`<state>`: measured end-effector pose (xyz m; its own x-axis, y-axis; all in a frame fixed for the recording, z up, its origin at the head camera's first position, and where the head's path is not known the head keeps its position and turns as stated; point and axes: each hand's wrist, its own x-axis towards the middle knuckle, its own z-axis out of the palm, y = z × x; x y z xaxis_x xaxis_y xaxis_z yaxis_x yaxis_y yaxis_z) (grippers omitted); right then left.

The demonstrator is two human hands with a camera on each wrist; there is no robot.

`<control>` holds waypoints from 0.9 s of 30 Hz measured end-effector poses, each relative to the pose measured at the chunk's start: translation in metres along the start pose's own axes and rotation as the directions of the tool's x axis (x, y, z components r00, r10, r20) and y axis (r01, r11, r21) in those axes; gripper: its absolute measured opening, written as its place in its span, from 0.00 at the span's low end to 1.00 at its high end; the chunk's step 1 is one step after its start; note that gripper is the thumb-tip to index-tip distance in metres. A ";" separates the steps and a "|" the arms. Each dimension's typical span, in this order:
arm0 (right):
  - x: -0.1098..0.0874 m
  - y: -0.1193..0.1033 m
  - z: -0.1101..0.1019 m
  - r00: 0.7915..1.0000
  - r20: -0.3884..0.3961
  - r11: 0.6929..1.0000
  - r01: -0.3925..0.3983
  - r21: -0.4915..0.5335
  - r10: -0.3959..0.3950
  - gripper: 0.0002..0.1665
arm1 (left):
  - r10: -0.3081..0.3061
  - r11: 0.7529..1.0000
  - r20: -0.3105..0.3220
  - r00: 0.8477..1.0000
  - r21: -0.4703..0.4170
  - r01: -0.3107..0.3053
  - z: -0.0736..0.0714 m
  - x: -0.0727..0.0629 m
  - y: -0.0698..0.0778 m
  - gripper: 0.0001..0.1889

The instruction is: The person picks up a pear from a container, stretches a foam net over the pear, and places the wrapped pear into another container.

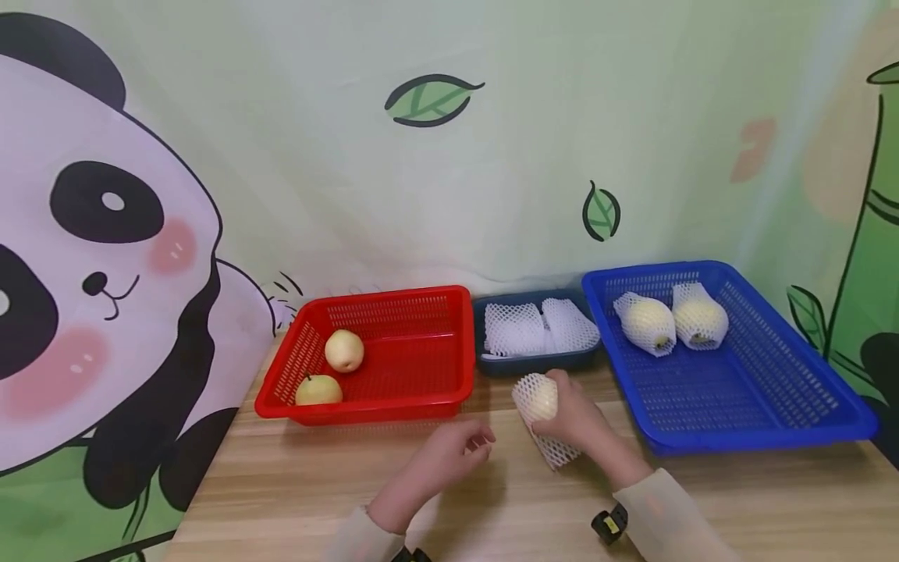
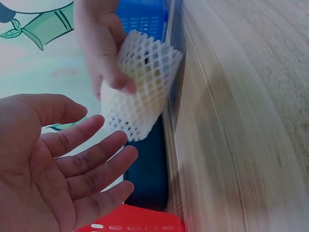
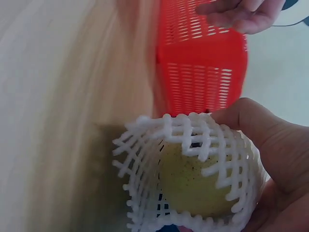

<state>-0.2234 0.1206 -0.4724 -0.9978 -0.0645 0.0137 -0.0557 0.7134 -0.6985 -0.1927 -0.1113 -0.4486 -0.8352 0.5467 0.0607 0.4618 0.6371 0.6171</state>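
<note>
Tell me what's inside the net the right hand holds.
A pale yellow fruit, its speckled end showing where the net opens. The right hand covers part, so that side can't be seen.

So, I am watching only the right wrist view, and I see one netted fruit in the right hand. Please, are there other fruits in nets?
Observer: Yes, two netted fruits lie in the blue basket.
Operator: Thank you. Is anything inside the red basket?
Observer: Yes, two bare fruits.
Operator: And what is just beyond the held fruit?
Observer: In the head view, a dark tray with white foam nets in it.
</note>
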 end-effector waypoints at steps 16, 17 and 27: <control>0.006 -0.038 -0.071 0.982 0.020 0.981 0.188 0.050 -0.189 0.53 | 0.027 0.998 0.013 1.000 0.062 -0.027 -0.005 0.006 0.015 0.11; 0.006 -0.038 -0.075 0.982 0.040 0.982 0.179 0.065 -0.182 0.53 | 0.031 0.997 0.008 0.999 0.066 -0.031 -0.006 0.006 0.016 0.11; 0.011 -0.031 -0.121 0.985 0.108 0.982 0.114 0.148 -0.131 0.56 | 0.045 0.990 0.003 0.999 0.133 -0.045 -0.009 0.025 0.039 0.13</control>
<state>-0.2369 0.1817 -0.3642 -0.9722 -0.2324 0.0278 -0.1637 0.5905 -0.7902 -0.1980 -0.0773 -0.4162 -0.8129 0.5761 0.0859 0.5343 0.6788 0.5038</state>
